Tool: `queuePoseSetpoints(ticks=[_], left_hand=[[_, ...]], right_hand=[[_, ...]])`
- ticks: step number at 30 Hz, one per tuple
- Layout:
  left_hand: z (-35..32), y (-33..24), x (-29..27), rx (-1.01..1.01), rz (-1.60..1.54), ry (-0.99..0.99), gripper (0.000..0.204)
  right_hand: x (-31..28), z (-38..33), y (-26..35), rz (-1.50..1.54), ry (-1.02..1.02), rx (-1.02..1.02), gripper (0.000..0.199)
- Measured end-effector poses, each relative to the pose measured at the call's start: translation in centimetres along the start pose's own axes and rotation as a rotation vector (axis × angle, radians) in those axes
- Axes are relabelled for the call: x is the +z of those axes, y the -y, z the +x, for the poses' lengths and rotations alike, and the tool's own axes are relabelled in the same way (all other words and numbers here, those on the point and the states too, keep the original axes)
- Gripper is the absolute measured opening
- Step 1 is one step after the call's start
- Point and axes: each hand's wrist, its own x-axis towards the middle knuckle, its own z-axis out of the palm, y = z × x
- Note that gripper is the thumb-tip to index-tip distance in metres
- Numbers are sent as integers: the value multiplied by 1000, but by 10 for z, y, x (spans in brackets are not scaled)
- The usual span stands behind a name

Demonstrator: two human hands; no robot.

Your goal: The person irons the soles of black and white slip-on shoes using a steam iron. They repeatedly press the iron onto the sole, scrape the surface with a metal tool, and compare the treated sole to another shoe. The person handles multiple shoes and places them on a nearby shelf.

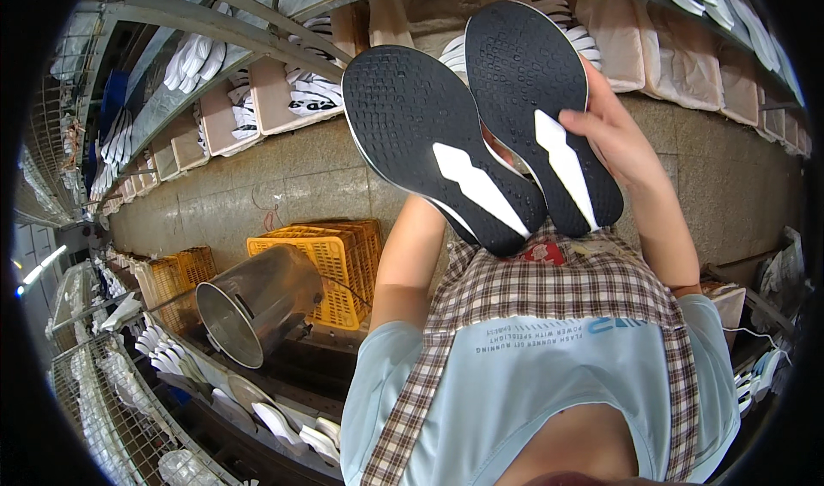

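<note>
Two shoe soles with black textured bottoms, white inlays and white edges are held up side by side, undersides facing me. My right hand (614, 134) grips the right sole (528, 65), its thumb pressed on the underside near the white inlay and its fingers behind the edge. Behind the left sole (408, 112) my left forearm disappears. Only a little skin of my left hand (501, 149) shows in the gap between the two soles, so most of its fingers are hidden. The heels of both soles overlap the top of my checked apron (549, 284).
Past the soles, pale lined bins (279, 100) with white soles stand under a metal bench (330, 1). To my left are a yellow plastic crate (352, 271), a metal cylinder (266, 301) lying tilted and wire racks (103, 409). More white soles (283, 426) lie at lower left.
</note>
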Motion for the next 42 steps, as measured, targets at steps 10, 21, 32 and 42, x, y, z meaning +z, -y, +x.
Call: queuePoseSetpoints(ticks=[10,21,32,42], left_hand=[[8,-1,1,-58,41,10,34],[10,-1,3,-75,79,3,33],[16,7,6,-92,110,-19,33],[14,14,7,-121,110,-16,32]], right_hand=[[-13,-4,-15,39,66,226,81],[3,20,5,85,98,182,73],[-3,24,-3,106,73,257,68],[-11,20,-7,123,67,220,66]])
